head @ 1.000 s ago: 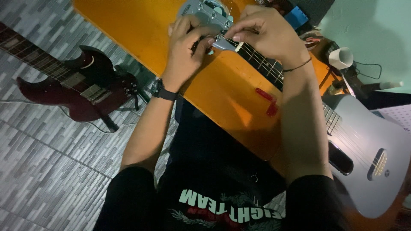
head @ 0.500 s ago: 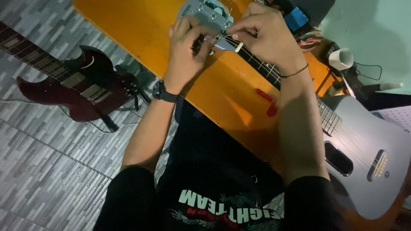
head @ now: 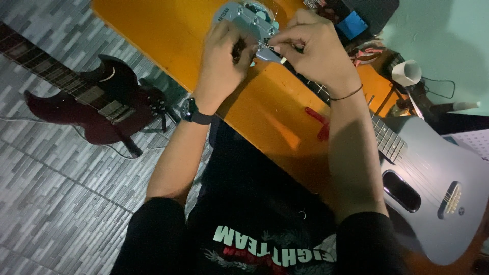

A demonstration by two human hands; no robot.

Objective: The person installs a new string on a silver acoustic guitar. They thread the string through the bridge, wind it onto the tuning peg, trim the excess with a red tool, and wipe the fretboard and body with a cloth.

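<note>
A pale grey acoustic guitar [head: 428, 188] lies face up across the orange table [head: 168, 35], running from the lower right of the frame to the upper middle. Its dark fretboard slants up to the grey headstock [head: 243, 16] at the top centre, where 2 hands meet. The body shows an oblong sound hole and a small bridge near the right edge.

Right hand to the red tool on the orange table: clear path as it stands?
Probably yes. The red tool lies in the open on the orange table, beside the right forearm, with nothing covering it. But the right hand is busy at the grey guitar's headstock.
</note>
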